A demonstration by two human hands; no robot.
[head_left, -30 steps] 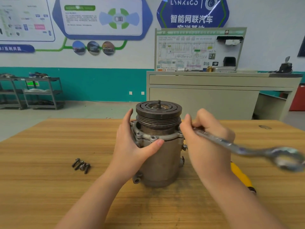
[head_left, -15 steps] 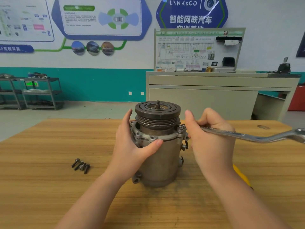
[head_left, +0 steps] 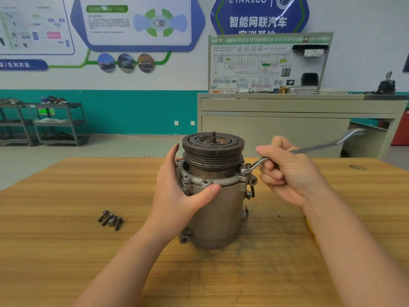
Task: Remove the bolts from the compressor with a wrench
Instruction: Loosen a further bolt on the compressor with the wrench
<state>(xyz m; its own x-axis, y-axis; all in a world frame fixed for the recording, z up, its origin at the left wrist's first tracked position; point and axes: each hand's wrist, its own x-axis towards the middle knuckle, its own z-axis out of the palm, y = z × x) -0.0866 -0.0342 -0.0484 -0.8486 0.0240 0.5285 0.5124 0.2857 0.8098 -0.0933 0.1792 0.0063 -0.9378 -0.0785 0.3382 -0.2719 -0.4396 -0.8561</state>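
A grey metal compressor (head_left: 218,216) stands upright on the wooden table (head_left: 66,251), its grooved pulley on top. My left hand (head_left: 177,191) wraps round its left side, thumb across the front below the flange. My right hand (head_left: 285,171) grips the shaft of a steel ring wrench (head_left: 321,147). The wrench's ring end sits over a bolt (head_left: 245,169) on the flange's right ear. The handle points away to the upper right. Several removed bolts (head_left: 110,219) lie together on the table to the left.
A yellow object (head_left: 309,227) peeks out from behind my right forearm on the table. Beyond the table's far edge stand a beige workbench (head_left: 287,127) with a display board and dark shelving carts (head_left: 44,125) at the left wall.
The wrench handle has swung from near right, round to the far right and away from me. My right hand turned with it. My left hand has stayed on the compressor.
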